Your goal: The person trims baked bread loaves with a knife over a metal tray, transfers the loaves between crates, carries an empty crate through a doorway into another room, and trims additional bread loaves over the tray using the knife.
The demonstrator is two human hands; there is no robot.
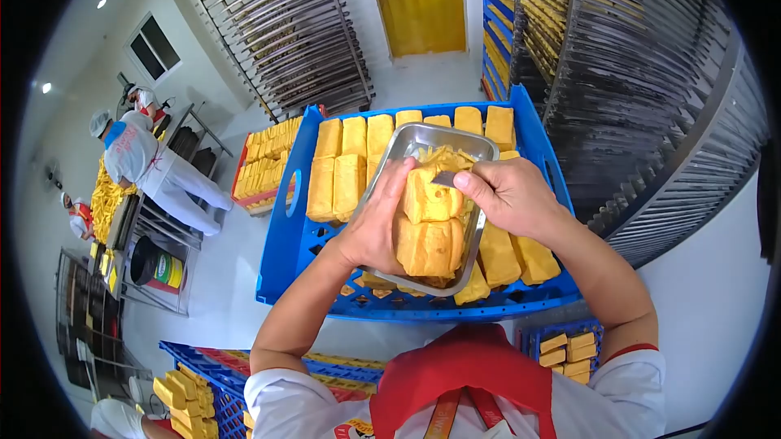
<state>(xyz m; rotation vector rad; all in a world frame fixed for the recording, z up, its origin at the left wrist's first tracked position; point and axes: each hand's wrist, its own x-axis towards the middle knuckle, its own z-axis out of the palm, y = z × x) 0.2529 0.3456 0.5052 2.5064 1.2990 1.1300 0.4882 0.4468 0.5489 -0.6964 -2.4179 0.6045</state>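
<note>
Red cloth (460, 374), one piece, covers the wearer's chest, nearest the camera. Beyond it, one metal tray (492, 148) sits over one blue crate (285, 272). Left hand (376, 223): grip closed along the side of a yellow block (429, 199) at the tray — whether one creased piece or two cannot be told. Right hand (517, 195): grip clenched on one small blade (444, 179), flat against the block's upper end. Yellow scraps (447, 157) lie behind it, uncounted. Seven crated blocks (354, 136) show in the far row; others are partly hidden. At left, three people (134, 150) stand around one surface — one bucket (154, 264) below.
</note>
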